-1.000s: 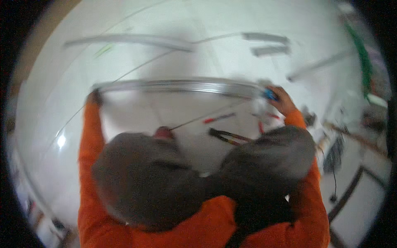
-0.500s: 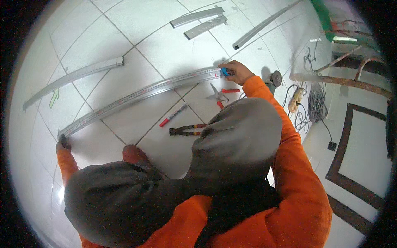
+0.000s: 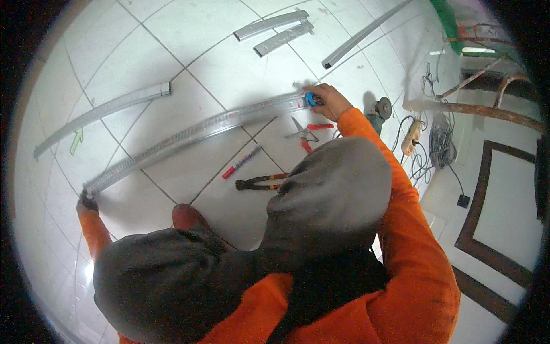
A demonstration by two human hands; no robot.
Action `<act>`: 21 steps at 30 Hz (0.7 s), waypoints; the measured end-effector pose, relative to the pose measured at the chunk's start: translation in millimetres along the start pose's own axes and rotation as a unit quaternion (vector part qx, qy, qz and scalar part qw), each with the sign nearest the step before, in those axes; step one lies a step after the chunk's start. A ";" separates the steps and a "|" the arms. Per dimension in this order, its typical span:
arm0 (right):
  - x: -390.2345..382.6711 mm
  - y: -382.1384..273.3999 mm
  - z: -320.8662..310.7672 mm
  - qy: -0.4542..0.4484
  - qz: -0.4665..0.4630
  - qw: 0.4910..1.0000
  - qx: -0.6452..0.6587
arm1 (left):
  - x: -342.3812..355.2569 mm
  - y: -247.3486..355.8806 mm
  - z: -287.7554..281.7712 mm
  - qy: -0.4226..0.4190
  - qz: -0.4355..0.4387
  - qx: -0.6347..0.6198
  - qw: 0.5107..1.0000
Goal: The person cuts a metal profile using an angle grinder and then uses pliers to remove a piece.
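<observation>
Fingers (image 3: 314,88) of the right hand (image 3: 332,99) are curled around a blue tape-measure case (image 3: 313,99). At the opposite end, the left hand (image 3: 87,202) has its fingers closed on the tip of a long metal strip (image 3: 212,129); whether they also pinch the tape's end is too dark to tell. This strip spans the space between both hands, in front of the knees, slanting up toward the right. Out of the case comes the marked tape (image 3: 183,135), running along the strip's length; how much remains inside is hidden.

Just below the strip, on the tiled floor (image 3: 172,40), lie red-handled snips (image 3: 306,137), a red-capped marker (image 3: 241,162) and pincers (image 3: 260,182), whose handles pass behind the grey-clad right knee (image 3: 338,178). A reddish shoe (image 3: 189,217) shows near the left knee (image 3: 160,269).

Beyond the strip are another long piece (image 3: 103,113) beside a green arrow (image 3: 76,141), two short pieces (image 3: 272,24) side by side, and a slanted bar (image 3: 366,35). Farther right stand a grinder (image 3: 378,114), a yellowish power strip (image 3: 410,137) with dark cables at it, and a grey cable coil (image 3: 441,140).
</observation>
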State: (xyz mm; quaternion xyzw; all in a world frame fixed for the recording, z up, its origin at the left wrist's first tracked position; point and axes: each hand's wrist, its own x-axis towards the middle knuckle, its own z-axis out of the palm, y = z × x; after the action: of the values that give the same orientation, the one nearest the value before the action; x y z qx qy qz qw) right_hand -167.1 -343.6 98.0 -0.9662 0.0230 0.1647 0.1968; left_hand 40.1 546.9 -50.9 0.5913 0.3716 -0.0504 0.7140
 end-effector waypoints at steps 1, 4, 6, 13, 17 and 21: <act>-8.1 -13.7 -4.5 -0.004 0.004 1.000 -0.001 | -15.1 7.3 15.0 -0.023 0.000 -0.012 1.000; -33.8 -74.7 -0.9 -0.022 -0.020 0.994 0.108 | -91.9 -13.1 61.6 -0.193 0.011 0.088 0.977; -47.3 -107.0 30.4 -0.091 -0.024 0.992 0.088 | -138.0 -60.8 64.9 -0.355 0.079 0.221 0.905; -67.0 -141.0 111.0 -0.069 -0.208 0.967 0.131 | -361.4 -161.8 271.9 -0.578 -0.083 0.360 0.728; -61.3 -121.8 101.4 -0.092 -0.067 0.988 0.102 | -331.1 -162.7 292.0 -0.476 0.311 0.496 0.656; -68.1 -113.0 107.8 0.123 -0.185 0.967 -0.128 | -273.0 -89.6 291.7 -0.288 0.518 0.585 0.554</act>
State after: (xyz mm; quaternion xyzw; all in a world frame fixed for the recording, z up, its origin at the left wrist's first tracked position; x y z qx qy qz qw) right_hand -252.4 -199.0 68.8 -0.9837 -0.1533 0.0065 0.0940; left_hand -64.5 162.9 45.1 0.9230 -0.3354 -0.0459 0.1829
